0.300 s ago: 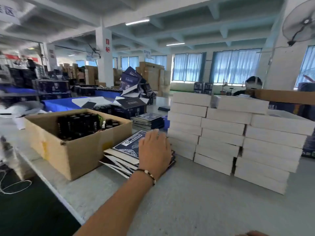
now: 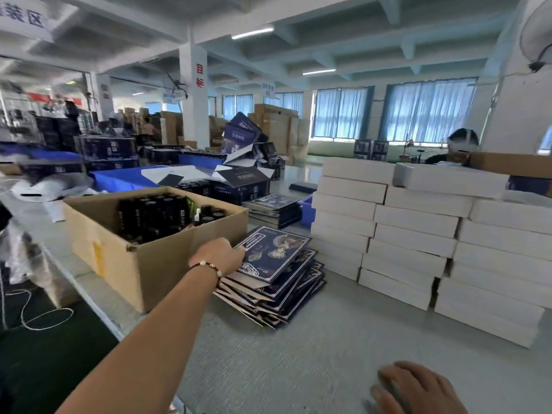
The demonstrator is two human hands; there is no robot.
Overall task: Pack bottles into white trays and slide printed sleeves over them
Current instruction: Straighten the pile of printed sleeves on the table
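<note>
At nine o'clock sits the cardboard box [image 2: 143,252] of dark bottles [image 2: 158,216]. Just beside it, my left hand [image 2: 219,253] pinches the near left edge of the top printed sleeve [image 2: 273,252], tilted up off the stack of sleeves [image 2: 286,294]. I should peel off only this one and keep it flat so it opens cleanly. At two o'clock the white trays [image 2: 418,243] stand stacked on the tabletop [image 2: 298,354]. At five o'clock my right hand [image 2: 415,389] rests flat, fingers apart, holding nothing.
</note>
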